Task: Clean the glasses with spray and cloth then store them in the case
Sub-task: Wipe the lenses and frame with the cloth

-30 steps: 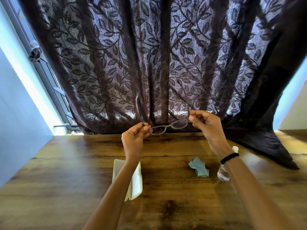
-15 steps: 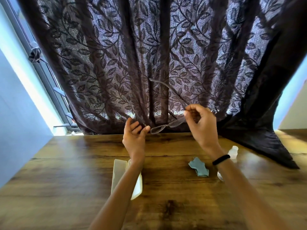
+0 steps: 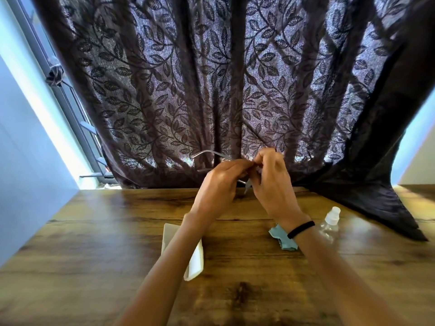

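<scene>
While my left hand (image 3: 219, 182) and right hand (image 3: 273, 182) pinch the glasses (image 3: 211, 151), cloth (image 3: 281, 238) lying aside, I think the case (image 3: 195, 262) comes next.

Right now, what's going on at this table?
A person holds a pair of glasses in both hands above the far side of the wooden table. The left hand and right hand are close together around the frame, and one temple sticks out to the left. The blue cloth, the spray bottle and the white case lie on the table, none of them being touched.
</scene>
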A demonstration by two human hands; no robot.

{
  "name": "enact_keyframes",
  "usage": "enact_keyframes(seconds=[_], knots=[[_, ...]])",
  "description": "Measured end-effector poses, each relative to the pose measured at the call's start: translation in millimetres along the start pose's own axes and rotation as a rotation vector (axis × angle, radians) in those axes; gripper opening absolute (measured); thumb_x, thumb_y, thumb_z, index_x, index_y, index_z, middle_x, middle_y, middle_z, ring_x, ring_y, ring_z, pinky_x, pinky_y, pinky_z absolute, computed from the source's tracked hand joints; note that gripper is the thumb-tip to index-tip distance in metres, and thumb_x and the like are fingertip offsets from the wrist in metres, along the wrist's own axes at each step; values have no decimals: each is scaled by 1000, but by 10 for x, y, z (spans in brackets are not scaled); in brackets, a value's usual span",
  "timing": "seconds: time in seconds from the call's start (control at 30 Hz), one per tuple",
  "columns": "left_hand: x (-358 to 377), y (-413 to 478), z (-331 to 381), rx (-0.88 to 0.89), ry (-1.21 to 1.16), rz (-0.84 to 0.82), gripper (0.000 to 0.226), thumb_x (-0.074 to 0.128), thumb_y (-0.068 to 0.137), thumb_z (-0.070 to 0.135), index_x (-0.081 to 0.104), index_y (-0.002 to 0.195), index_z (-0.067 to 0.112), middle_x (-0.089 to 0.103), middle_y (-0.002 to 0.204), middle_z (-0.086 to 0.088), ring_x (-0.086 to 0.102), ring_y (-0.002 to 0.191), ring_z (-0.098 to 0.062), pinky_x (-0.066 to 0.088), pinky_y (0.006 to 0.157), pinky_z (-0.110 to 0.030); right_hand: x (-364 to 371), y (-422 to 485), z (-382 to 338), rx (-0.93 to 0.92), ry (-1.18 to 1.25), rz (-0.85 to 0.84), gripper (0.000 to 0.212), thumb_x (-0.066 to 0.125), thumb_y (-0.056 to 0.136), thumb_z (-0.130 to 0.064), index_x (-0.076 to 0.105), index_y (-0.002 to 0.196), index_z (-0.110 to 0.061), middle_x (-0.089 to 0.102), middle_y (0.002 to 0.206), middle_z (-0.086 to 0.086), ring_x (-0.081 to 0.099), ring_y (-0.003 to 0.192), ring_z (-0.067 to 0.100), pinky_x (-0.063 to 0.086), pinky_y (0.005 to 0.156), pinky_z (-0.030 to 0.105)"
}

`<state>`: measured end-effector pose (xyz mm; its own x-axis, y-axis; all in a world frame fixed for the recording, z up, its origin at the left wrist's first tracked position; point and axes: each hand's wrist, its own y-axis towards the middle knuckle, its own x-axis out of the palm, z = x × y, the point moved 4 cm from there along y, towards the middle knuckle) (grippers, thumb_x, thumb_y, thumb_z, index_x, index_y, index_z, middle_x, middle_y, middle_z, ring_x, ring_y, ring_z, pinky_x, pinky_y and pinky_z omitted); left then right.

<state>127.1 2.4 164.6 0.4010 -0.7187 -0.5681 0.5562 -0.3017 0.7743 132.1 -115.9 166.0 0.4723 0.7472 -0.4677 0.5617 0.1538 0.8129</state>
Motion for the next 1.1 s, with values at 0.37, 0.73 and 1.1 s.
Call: enact_keyframes(seconds=[0.37, 0.73, 1.1], knots=[[-55, 23, -99, -137, 41, 20, 37, 61, 75, 3, 64, 110, 13, 70, 91, -6, 66, 79, -20, 53, 69, -30, 64, -10, 52, 68, 187, -129, 28, 53, 87, 1, 39, 104, -16, 60, 92, -1, 55, 95, 11, 47, 76, 18], [-148, -191, -423, -232, 42, 200, 11, 71, 76, 3, 72, 87, 3, 70, 81, -7, 60, 70, -9, 46, 69, -12, -161, -307, 552, 294, 39, -49, 26, 53, 88, -3, 48, 113, -9, 66, 94, 5, 56, 95, 24, 47, 82, 33], [-138, -355, -516, -352, -147, 303, 18, 68, 77, -5, 70, 94, 1, 70, 83, -2, 67, 71, -6, 58, 66, -29, 201, -1269, 1149, 769, -348, -668, 35, 60, 85, -38, 52, 108, -14, 61, 109, 6, 58, 100, 23, 45, 80, 33]])
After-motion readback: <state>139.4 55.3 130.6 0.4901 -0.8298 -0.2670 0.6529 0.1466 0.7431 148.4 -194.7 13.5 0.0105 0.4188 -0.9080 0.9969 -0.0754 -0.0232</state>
